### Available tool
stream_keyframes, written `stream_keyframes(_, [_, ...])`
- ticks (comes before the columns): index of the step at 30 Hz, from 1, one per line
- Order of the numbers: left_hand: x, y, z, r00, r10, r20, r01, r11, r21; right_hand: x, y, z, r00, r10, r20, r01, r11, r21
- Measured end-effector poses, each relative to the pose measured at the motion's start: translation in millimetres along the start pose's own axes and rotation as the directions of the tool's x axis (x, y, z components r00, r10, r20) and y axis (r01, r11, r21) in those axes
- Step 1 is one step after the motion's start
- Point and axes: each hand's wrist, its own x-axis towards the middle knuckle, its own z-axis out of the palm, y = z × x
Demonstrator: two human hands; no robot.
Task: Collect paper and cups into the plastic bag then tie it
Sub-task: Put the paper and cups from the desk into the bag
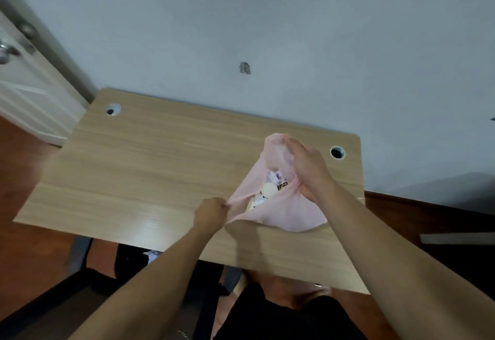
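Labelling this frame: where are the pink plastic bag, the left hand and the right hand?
pink plastic bag [284,216]: head view, lower front wall.
left hand [210,212]: head view, back of hand.
right hand [308,169]: head view, back of hand.

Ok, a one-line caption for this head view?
Left hand and right hand grip the open pink bag, cups and paper inside, on a wooden desk.
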Motion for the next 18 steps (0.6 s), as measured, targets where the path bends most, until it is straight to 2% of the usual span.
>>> stream_keyframes(3, [7,-12,-23,0.981,-0.086,-0.173,0.04,0.966,-0.254,3,-10,5,1.0,0.002,0.017,-0.002,0.999,0.036])
stream_keyframes(6, [4,-13,-64,0.922,-0.148,-0.359,0.003,0.927,-0.376,9,-25,9,0.999,-0.04,0.007,0.039,0.996,0.078])
stream_keyframes(10, [-2,-19,-133,0.852,-0.246,-0.462,-0.051,0.839,-0.541,16,-43,12,0.996,-0.081,0.041,0.075,0.988,0.135])
stream_keyframes(13, [-9,-27,-177,0.811,-0.301,-0.502,-0.061,0.809,-0.584,17,-53,17,0.988,-0.123,0.09,0.11,0.985,0.135])
stream_keyframes(18, [-22,-36,-219,0.745,-0.31,-0.59,-0.111,0.815,-0.568,18,-56,32,0.978,-0.135,0.157,0.113,0.984,0.137])
